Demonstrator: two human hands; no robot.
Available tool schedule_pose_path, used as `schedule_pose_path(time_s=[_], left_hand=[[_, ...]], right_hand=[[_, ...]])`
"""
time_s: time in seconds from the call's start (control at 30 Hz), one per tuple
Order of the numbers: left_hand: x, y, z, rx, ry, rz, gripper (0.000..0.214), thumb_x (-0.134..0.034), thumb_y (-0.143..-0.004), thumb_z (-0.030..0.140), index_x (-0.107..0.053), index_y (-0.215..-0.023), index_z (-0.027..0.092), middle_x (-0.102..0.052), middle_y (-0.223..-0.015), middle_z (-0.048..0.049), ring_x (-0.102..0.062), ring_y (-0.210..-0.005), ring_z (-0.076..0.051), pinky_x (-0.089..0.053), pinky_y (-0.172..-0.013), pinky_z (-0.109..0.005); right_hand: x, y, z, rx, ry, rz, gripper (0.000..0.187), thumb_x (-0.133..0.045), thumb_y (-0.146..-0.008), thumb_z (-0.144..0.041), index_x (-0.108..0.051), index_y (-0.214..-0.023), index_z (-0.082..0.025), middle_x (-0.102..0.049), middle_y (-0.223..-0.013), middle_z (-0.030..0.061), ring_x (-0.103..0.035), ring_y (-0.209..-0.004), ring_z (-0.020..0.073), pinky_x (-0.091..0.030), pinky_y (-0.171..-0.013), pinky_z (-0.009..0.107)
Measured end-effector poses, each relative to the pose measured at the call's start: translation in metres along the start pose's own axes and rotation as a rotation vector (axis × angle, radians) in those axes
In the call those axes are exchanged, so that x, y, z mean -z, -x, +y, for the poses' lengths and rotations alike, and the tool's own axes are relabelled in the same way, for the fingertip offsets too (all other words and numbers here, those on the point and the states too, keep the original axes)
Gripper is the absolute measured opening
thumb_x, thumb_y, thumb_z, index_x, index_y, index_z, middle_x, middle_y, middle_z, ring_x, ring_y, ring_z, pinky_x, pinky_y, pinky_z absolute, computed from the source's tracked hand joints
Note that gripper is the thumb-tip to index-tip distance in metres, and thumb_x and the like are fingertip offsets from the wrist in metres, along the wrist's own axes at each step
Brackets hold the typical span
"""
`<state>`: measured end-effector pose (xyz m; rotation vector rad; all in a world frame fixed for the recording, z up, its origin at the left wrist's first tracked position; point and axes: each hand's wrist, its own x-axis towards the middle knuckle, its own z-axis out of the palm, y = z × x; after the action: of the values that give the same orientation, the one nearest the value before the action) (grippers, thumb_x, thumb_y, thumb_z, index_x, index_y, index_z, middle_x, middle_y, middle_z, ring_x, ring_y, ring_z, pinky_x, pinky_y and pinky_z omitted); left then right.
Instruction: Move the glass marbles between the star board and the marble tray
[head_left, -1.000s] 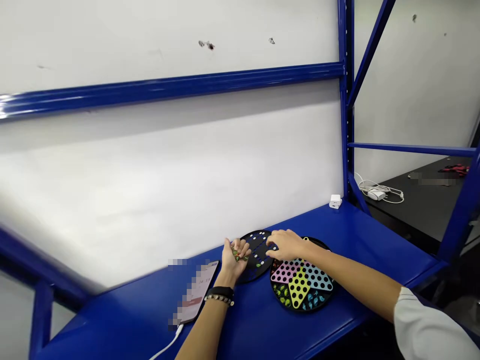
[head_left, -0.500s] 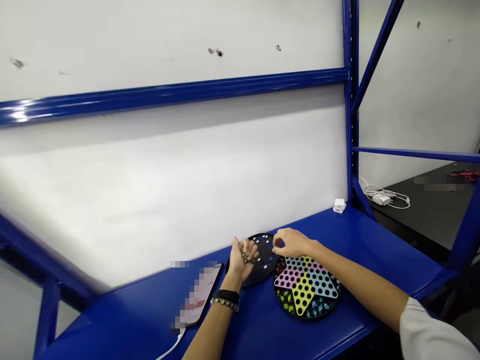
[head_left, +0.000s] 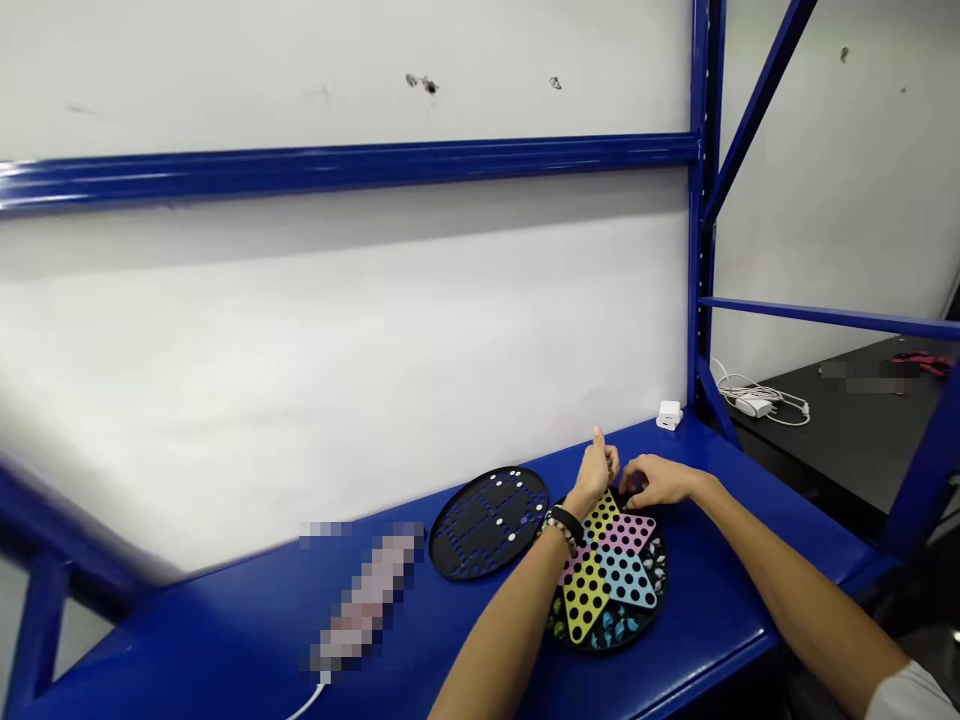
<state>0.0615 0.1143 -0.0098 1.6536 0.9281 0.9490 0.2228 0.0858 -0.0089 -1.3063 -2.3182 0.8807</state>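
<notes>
My left hand (head_left: 595,472) is closed in a cupped fist, thumb up, over the back of a round Chinese checkers board (head_left: 628,578). Small marbles show faintly between its curled fingers. My right hand (head_left: 658,482) reaches down to the board's back right rim, thumb and fingers bent together; whatever is at the fingertips is hidden. The board has a star of yellow, pink and blue points with black holes. Blue marbles (head_left: 615,626), clear-white marbles (head_left: 658,565) and green-yellow marbles (head_left: 556,617) lie in separate outer compartments. My left wrist covers part of its left side.
A round black board (head_left: 480,545) with blue lines and a few white dots lies left of the star board. Further left is a blurred phone (head_left: 371,600) on a white cable. A white charger (head_left: 670,415) stands at the back of the blue table (head_left: 720,590).
My left hand has moved right, from the black board to the back of the star board, and its palm has turned away. My right hand has shifted right to the rim. The view has shifted slightly.
</notes>
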Motion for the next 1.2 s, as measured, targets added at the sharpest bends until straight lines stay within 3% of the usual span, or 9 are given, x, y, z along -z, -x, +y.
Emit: schedule_pose_path(time_s=[0.2,0.3,0.43,0.7,0.97,1.1,1.2], left_hand=[[-0.022,-0.004,-0.012,-0.074,-0.236,0.049,0.081,-0.001,-0.094,0.067,-0.04,-0.04,0.022,-0.04,-0.042,-0.0003,-0.042,-0.047,-0.013,-0.037,-0.059,-0.028],[-0.035,-0.006,-0.014,-0.116,-0.338,-0.006,0.079,0.001,-0.097,0.063,-0.041,-0.043,0.023,-0.047,-0.044,-0.0021,-0.048,-0.05,-0.014,-0.039,-0.063,-0.029],[-0.041,-0.002,-0.015,-0.19,-0.508,-0.138,0.073,-0.012,-0.1,0.059,-0.047,-0.048,0.021,-0.053,-0.048,-0.0042,-0.052,-0.052,-0.016,-0.038,-0.063,-0.03],[-0.029,0.013,-0.008,-0.342,-0.78,-0.319,0.057,-0.029,-0.102,0.045,-0.06,-0.063,0.018,-0.063,-0.065,-0.0064,-0.057,-0.062,-0.017,-0.038,-0.065,-0.029],[-0.018,0.021,-0.002,-0.438,-0.927,-0.365,0.037,-0.052,-0.095,0.045,-0.064,-0.071,0.019,-0.067,-0.08,-0.0055,-0.059,-0.072,-0.019,-0.038,-0.065,-0.029],[-0.008,0.029,0.006,-0.396,-0.875,-0.363,0.021,-0.064,-0.086,0.038,-0.067,-0.074,0.02,-0.066,-0.08,-0.0033,-0.058,-0.073,-0.018,-0.039,-0.066,-0.028],[0.005,0.034,0.013,-0.364,-0.738,-0.334,0.015,-0.062,-0.086,0.033,-0.069,-0.08,0.022,-0.067,-0.086,-0.0036,-0.058,-0.077,-0.019,-0.04,-0.07,-0.028]], right_hand=[[0.005,0.0,0.029,-0.041,-0.034,0.099,0.021,-0.059,-0.069,-0.018,-0.068,-0.087,-0.014,-0.065,-0.077,0.0009,-0.055,-0.064,0.0132,-0.041,-0.059,0.023],[0.007,0.0,0.034,-0.025,-0.011,0.177,0.014,-0.054,-0.07,-0.014,-0.066,-0.078,-0.014,-0.067,-0.074,0.0022,-0.056,-0.065,0.0142,-0.041,-0.061,0.023],[0.01,0.0,0.039,-0.067,0.033,0.239,0.018,-0.052,-0.07,-0.009,-0.068,-0.075,-0.014,-0.069,-0.074,0.0036,-0.058,-0.069,0.0152,-0.041,-0.063,0.023],[0.01,-0.001,0.049,-0.16,0.049,0.205,0.021,-0.058,-0.066,-0.01,-0.07,-0.082,-0.014,-0.067,-0.071,0.0018,-0.056,-0.063,0.0127,-0.039,-0.058,0.021],[0.009,-0.002,0.043,-0.143,0.04,0.246,0.018,-0.055,-0.071,-0.013,-0.071,-0.079,-0.015,-0.069,-0.074,0.0036,-0.06,-0.067,0.0143,-0.042,-0.062,0.023],[0.009,-0.001,0.04,-0.149,0.058,0.235,0.019,-0.054,-0.071,-0.012,-0.071,-0.079,-0.016,-0.069,-0.075,0.0034,-0.061,-0.068,0.0147,-0.043,-0.063,0.023],[0.008,0.0,0.036,-0.147,0.081,0.229,0.017,-0.055,-0.073,-0.013,-0.071,-0.079,-0.016,-0.069,-0.077,0.0036,-0.061,-0.07,0.0152,-0.043,-0.066,0.024]])
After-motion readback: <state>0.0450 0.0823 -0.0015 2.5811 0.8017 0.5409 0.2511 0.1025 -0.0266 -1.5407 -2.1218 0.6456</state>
